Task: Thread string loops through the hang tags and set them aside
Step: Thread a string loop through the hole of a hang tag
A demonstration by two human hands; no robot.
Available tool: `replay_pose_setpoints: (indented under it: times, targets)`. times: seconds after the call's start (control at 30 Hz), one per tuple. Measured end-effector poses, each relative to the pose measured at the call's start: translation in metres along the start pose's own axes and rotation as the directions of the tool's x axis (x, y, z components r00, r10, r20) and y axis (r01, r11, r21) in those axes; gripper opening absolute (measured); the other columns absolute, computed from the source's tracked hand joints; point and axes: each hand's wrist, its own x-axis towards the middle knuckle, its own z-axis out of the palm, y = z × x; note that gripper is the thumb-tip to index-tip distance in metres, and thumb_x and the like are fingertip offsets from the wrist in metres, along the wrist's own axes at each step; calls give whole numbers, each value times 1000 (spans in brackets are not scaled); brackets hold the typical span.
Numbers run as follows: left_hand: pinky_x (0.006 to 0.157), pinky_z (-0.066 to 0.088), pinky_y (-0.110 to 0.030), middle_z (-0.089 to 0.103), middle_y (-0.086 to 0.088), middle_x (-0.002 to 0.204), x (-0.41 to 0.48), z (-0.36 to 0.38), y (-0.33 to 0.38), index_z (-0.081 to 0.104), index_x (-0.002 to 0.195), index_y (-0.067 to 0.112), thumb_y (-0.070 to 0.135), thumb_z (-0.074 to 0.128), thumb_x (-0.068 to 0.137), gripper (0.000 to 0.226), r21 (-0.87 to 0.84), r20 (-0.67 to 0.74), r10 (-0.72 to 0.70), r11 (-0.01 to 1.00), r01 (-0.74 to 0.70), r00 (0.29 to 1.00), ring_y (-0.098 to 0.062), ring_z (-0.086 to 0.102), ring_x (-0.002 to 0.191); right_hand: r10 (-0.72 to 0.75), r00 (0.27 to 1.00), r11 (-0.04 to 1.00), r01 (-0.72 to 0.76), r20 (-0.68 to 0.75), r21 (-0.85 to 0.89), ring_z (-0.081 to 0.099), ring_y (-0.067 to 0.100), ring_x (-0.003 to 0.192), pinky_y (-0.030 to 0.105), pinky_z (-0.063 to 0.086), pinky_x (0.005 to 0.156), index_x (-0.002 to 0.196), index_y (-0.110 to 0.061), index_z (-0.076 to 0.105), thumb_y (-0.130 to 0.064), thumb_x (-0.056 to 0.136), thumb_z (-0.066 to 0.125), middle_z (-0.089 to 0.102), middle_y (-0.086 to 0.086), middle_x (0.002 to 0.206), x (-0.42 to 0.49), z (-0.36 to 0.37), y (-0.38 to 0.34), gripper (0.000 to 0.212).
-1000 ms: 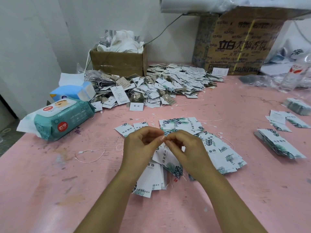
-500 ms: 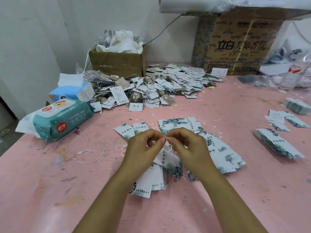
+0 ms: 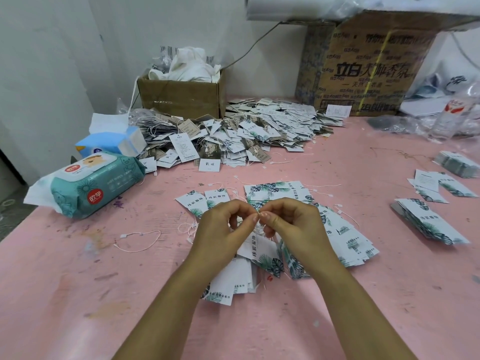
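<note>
Dead centre of the frame, just over the pink table (image 3: 78, 294), the left hand (image 3: 223, 229) and right hand (image 3: 293, 227) meet fingertip to fingertip. Both are pinching a thin white string (image 3: 257, 231), with the other fingers curled in. A leaf-print tag (image 3: 259, 249) sits tilted right under the pinch; can't tell if it hangs off the string or lies on the fanned batch (image 3: 345, 235) of matching tags spread on the table beneath the hands.

The tabletop is pretty beat up: scuffs, stains and paint smudges all over the lower left. A loose loop (image 3: 137, 240) lies left of the hands.

Upper middle, there's a big heap (image 3: 246, 131) of strung tags piled against a small box (image 3: 181, 97) stuffed with white cloth. Upper right is a large printed carton (image 3: 368, 68), with crumpled clear plastic beside it. At the left edge there's a teal wipes pack (image 3: 88, 183), with a blue tissue box (image 3: 111, 144) just behind it. Along the right edge are more tag stacks (image 3: 428, 222). Behind it all is a plain pale wall (image 3: 52, 48) with a cable running up it.
</note>
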Motion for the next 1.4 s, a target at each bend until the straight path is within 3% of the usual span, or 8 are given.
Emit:
replay_pose_setpoints:
  times: [0.37, 0.53, 0.63, 0.9, 1.03, 1.27, 1.4]
  targets:
    - [57, 34, -9, 57, 17, 63, -1, -3, 0, 63, 75, 28, 9, 68, 83, 21, 56, 53, 67, 996, -69, 996, 1, 44, 59, 46, 998, 998, -48, 43, 45, 60, 12, 50, 21, 50, 52, 73, -11, 68, 5, 75, 69, 67, 2, 58, 0, -5, 1, 17]
    - [56, 33, -7, 60, 25, 65, -1, -5, 0, 63, 74, 29, 10, 70, 81, 21, -59, 83, 54, 997, -49, 995, 3, 44, 57, 50, 994, 994, -59, 93, 93, 56, 10, 51, 20, 48, 52, 66, -14, 69, 1, 71, 70, 64, 0, 57, 0, -8, 0, 17]
    - [55, 33, -9, 60, 22, 62, -1, -5, -1, 64, 72, 30, 8, 71, 78, 23, -105, 69, 30, 994, -23, 997, 1, 42, 55, 69, 989, 987, -86, 130, 132, 56, 9, 51, 20, 48, 53, 67, -11, 69, -11, 64, 71, 64, 0, 57, 0, -6, -1, 3]
    - [57, 37, -24, 59, 10, 60, -2, -4, 0, 64, 68, 29, 11, 72, 75, 21, -173, 42, 24, 985, -16, 999, -8, 43, 57, 112, 972, 960, -159, 208, 228, 57, 12, 51, 20, 49, 55, 62, -13, 71, -16, 62, 70, 64, 2, 56, -2, -8, -1, 3]
    - [58, 36, -28, 59, 13, 59, -2, -6, -1, 64, 67, 28, 10, 73, 75, 22, -161, 82, 3, 987, 10, 997, -10, 42, 58, 125, 970, 961, -171, 210, 215, 58, 13, 51, 21, 50, 55, 63, -12, 71, -16, 61, 71, 65, 4, 59, -1, -9, 1, 5]
    - [57, 36, -22, 59, 17, 58, 0, -7, -2, 63, 66, 30, 9, 73, 75, 25, -127, 96, -9, 992, 21, 995, -2, 40, 55, 123, 975, 972, -156, 185, 178, 57, 12, 50, 21, 50, 55, 62, -12, 71, -14, 61, 71, 65, 3, 56, -1, -6, 1, 2]
    - [55, 33, -11, 59, 22, 60, 0, -4, -1, 63, 67, 29, 12, 74, 74, 22, -120, 33, -17, 993, 20, 999, 2, 43, 55, 91, 979, 969, -130, 184, 209, 54, 10, 51, 18, 47, 54, 70, -8, 65, -11, 71, 65, 60, -1, 55, -2, -4, 1, 4]
